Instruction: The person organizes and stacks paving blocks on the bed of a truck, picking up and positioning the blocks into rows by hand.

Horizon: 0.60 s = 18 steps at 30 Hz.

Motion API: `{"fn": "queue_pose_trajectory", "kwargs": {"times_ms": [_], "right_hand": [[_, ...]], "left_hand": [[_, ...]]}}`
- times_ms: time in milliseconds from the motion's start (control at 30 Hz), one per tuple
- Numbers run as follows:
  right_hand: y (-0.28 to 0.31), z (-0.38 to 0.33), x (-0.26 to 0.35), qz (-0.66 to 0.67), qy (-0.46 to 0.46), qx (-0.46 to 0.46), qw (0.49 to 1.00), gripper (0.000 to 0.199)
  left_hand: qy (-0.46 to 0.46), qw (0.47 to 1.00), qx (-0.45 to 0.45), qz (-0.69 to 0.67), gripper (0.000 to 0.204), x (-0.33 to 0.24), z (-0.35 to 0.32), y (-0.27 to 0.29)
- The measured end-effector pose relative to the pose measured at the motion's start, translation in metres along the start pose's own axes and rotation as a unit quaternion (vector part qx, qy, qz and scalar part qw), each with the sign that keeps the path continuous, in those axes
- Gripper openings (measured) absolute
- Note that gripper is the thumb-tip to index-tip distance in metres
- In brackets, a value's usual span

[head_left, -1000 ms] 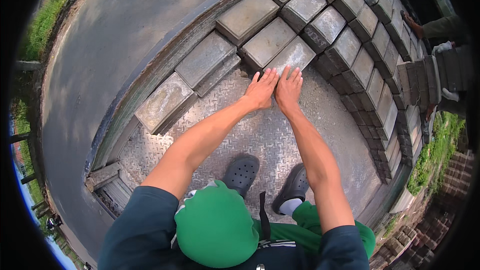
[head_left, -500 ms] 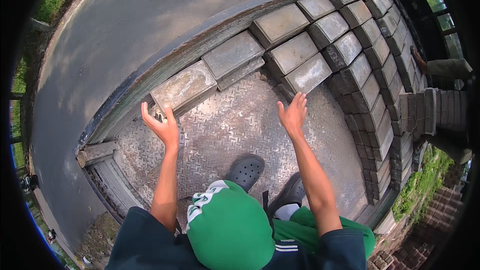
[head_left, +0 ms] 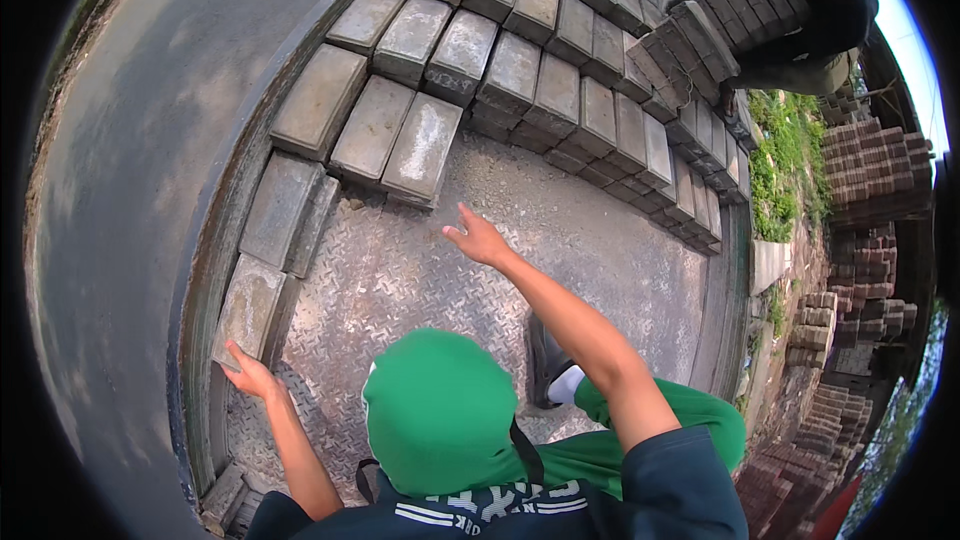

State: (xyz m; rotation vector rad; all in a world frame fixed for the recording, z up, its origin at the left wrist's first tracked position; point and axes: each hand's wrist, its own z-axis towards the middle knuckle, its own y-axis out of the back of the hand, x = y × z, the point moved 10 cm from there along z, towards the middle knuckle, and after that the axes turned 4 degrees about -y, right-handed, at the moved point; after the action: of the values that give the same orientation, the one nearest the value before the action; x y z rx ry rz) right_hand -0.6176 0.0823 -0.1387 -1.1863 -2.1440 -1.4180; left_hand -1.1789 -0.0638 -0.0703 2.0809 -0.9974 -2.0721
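Note:
My left hand [head_left: 254, 376] is at the near end of a grey concrete paving block [head_left: 252, 308] along the left side wall. Its fingers are apart and seem to touch the block's end, not wrapped round it. Beyond that block, another pair of stacked blocks [head_left: 280, 202] continues the row. My right hand [head_left: 482, 240] hangs over the metal floor with fingers spread and nothing in it. Closest to it is the near end of a pale-stained block [head_left: 423, 148], a short gap away.
Stepped rows of blocks [head_left: 597, 115] fill the far side of the truck bed. At the upper right, another person [head_left: 835, 0] is beside a bundle of blocks [head_left: 690, 50]. A side wall [head_left: 190, 290] borders the road [head_left: 110, 210]; more block stacks [head_left: 875, 170] stand outside.
The view has turned, swinging the block rows leftward. My left hand has come to the near end of the left-wall block. My right hand stays empty, near the pale-stained block.

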Motion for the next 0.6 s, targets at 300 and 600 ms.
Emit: {"fn": "queue_pose_trajectory", "kwargs": {"times_ms": [300,600], "right_hand": [[0.108,-0.144,-0.117,-0.412,0.01,0.218,0.885,0.043],[0.198,-0.23,-0.223,-0.281,-0.034,0.191,0.94,0.038]], "left_hand": [[-0.06,0.989,-0.055,0.126,0.082,0.025,0.028,0.015],[0.135,0.896,-0.054,0.42,0.096,-0.004,0.109,0.063]]}}
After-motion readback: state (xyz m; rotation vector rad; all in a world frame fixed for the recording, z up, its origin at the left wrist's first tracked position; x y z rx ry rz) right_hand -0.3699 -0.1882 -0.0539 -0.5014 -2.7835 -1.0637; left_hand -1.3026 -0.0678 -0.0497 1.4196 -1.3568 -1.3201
